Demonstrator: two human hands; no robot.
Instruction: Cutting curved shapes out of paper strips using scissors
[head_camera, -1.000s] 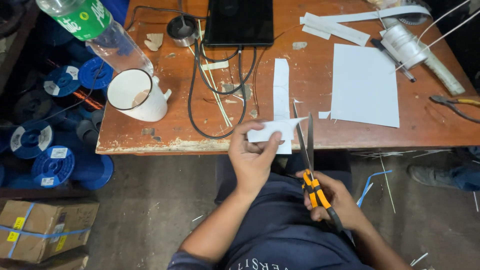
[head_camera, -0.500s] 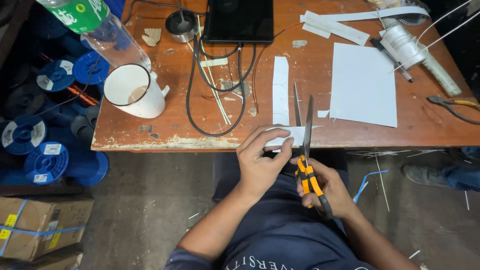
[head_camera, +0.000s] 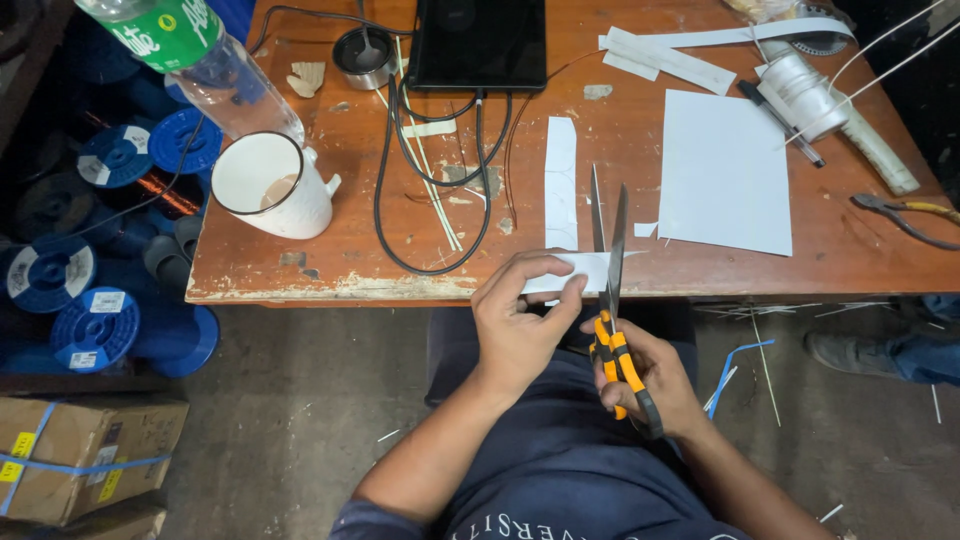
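1. A small strip of white paper (head_camera: 575, 272) is pinched in the left hand (head_camera: 520, 320), thumb on top and fingers beneath, at the near edge of the worktop (head_camera: 330, 250), just below the middle of the frame.
2. Scissors (head_camera: 612, 300) with orange and black handles are gripped in the right hand (head_camera: 650, 380), fingers closed through the loops; the blades are parted narrowly around the strip's right end.
3. The strip lies with its long axis running left to right across the frame, its free end pointing right, past the blades.
4. The scissors' long axis runs nearly upright in the frame, tips pointing toward the top, so the strip is crossed at about a right angle.
5. For a clean cut, the strip is best kept taut and flat, the left fingers (head_camera: 545, 265) held well away from the blades, and the paper seated deep in the blades rather than at the tips.
6. A larger white sheet (head_camera: 725, 170) lies on the worktop to the upper right, a white mug (head_camera: 270, 185) to the upper left.
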